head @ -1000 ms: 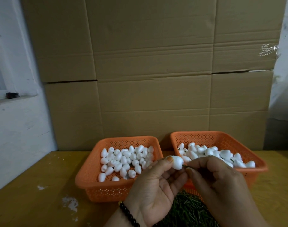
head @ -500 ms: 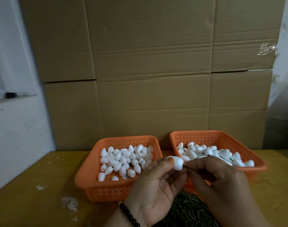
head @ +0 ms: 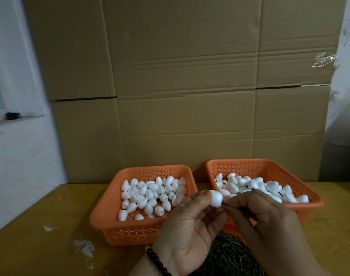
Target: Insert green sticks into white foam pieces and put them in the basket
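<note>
Left hand (head: 187, 226): palm up, thumb and fingertips pinching a white foam piece (head: 215, 199), raised just in front of the left basket's near right corner.
Right hand (head: 269, 222): fingers curled, pinching a green stick (head: 224, 204) whose tip meets the foam piece's right end.
Left basket (head: 110, 214): orange, perforated, holding loose plain foam pieces (head: 150, 193).
Right basket (head: 313, 201): orange, right of the left basket, holding foam pieces with sticks (head: 269, 188), a few green stems poking out.
Stick pile (head: 230, 255): green, nearer than the left basket, partly hidden below both hands.
Wrist: black bead bracelet (head: 157, 262) on left.
Table (head: 40, 226): yellow-brown, white scuffs left of the left basket.
Backdrop: cardboard sheets (head: 180, 86) behind the left basket.
</note>
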